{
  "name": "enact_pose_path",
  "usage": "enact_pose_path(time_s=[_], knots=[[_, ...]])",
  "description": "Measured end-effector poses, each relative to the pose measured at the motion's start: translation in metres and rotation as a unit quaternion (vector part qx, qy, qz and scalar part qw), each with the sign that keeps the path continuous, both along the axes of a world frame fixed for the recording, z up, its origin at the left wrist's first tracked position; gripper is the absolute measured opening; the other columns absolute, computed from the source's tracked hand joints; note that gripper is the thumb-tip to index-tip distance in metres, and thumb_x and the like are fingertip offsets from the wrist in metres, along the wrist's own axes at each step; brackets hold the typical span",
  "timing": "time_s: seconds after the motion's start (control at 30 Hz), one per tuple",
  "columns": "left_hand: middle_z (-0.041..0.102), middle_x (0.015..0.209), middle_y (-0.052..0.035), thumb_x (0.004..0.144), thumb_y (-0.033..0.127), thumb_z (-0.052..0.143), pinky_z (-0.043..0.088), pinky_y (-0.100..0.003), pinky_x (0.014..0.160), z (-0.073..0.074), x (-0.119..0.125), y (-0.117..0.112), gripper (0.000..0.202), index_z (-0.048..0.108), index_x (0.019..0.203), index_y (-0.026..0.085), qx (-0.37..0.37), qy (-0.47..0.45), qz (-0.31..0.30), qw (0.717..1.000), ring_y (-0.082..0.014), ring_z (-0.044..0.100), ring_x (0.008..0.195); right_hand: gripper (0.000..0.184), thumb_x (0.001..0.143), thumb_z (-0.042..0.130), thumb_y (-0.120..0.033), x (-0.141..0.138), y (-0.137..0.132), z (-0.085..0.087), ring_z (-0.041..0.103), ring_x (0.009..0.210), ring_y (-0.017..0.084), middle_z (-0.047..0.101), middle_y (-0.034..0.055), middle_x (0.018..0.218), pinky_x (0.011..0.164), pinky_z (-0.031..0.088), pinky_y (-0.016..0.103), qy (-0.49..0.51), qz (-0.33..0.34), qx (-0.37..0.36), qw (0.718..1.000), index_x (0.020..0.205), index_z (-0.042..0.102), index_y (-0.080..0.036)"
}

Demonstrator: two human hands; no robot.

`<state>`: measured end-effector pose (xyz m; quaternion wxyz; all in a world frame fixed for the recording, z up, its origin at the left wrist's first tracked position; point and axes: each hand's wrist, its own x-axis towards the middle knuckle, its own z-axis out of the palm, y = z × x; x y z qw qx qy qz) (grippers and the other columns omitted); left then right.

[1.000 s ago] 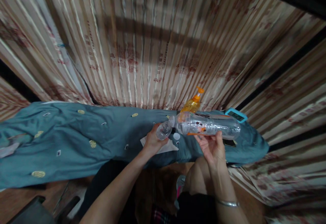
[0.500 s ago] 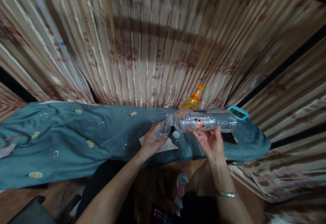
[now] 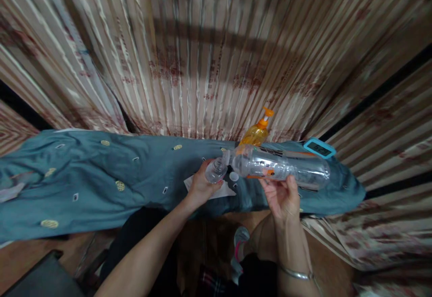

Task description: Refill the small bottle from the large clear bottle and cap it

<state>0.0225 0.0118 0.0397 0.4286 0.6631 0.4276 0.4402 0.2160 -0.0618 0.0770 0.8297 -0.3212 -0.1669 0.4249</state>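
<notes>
My right hand (image 3: 281,195) grips a large clear plastic bottle (image 3: 283,167) with an orange-marked label, held on its side above the teal cloth. Its open neck points left at a small clear bottle (image 3: 216,171). My left hand (image 3: 200,184) is wrapped round that small bottle, tilting its mouth up toward the big one. The two mouths are almost touching. A white cap (image 3: 233,176) lies on the cloth just below them, beside a white sheet of paper (image 3: 221,191).
A teal patterned cloth (image 3: 101,184) covers the table from left to right. An orange pump bottle (image 3: 258,132) stands at the back by the striped curtain (image 3: 202,63). A blue-framed digital clock (image 3: 319,147) lies at the right end. A dark chair (image 3: 40,279) shows at the lower left.
The large bottle's far end has tipped slightly down to the right, and my view has shifted a little. Both hands keep their grips and the mouths stay together.
</notes>
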Motion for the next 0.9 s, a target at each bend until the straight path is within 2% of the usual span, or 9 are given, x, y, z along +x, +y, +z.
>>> enact_pose_path(time_s=[0.17,0.37,0.57,0.7,0.9], knots=[[0.068,0.104,-0.0032,0.061,0.018,0.071,0.05,-0.035,0.089,-0.006,0.0,0.002,0.059,0.048,0.115,0.019,0.025,0.001,-0.001,1.0,-0.0201,0.065,0.095,0.032,0.054,0.084,-0.031,0.001,-0.007,-0.001,0.069,0.071,0.015,0.073,-0.0066,0.072,0.094,0.049,0.051,-0.009,-0.027,0.008,1.0,0.079,0.066,-0.024],[0.068,0.104,-0.0033,0.061,0.017,0.072,0.051,-0.035,0.088,-0.006,0.001,0.001,0.061,0.048,0.117,0.019,0.025,0.013,0.007,1.0,-0.0198,0.066,0.094,0.035,0.055,0.084,-0.037,0.003,-0.009,-0.006,0.068,0.086,0.019,0.074,-0.0055,0.081,0.094,0.047,0.055,-0.029,-0.023,0.007,0.999,0.083,0.066,-0.026],[0.068,0.104,-0.0033,0.061,0.019,0.072,0.051,-0.035,0.088,-0.008,0.001,0.001,0.061,0.048,0.117,0.019,0.034,0.018,0.006,0.999,-0.0203,0.066,0.094,0.042,0.051,0.085,-0.038,0.003,-0.013,-0.007,0.069,0.08,0.019,0.074,-0.0054,0.08,0.094,0.047,0.058,-0.033,-0.026,0.009,0.999,0.087,0.067,-0.028],[0.068,0.105,-0.003,0.062,0.017,0.071,0.051,-0.032,0.088,-0.006,0.001,0.0,0.059,0.049,0.117,0.019,0.032,0.019,0.003,0.999,-0.0195,0.065,0.096,0.036,0.052,0.085,-0.035,0.004,-0.016,-0.007,0.069,0.076,0.019,0.073,-0.0051,0.075,0.092,0.049,0.059,-0.044,-0.03,0.005,0.999,0.083,0.067,-0.026],[0.068,0.106,-0.0034,0.062,0.016,0.072,0.051,-0.033,0.089,-0.002,0.001,-0.001,0.061,0.048,0.118,0.019,0.025,0.017,0.006,1.0,-0.02,0.066,0.097,0.032,0.054,0.083,-0.031,0.003,-0.019,-0.007,0.069,0.075,0.018,0.073,-0.0052,0.077,0.089,0.051,0.056,-0.046,-0.041,-0.012,0.998,0.081,0.067,-0.025]])
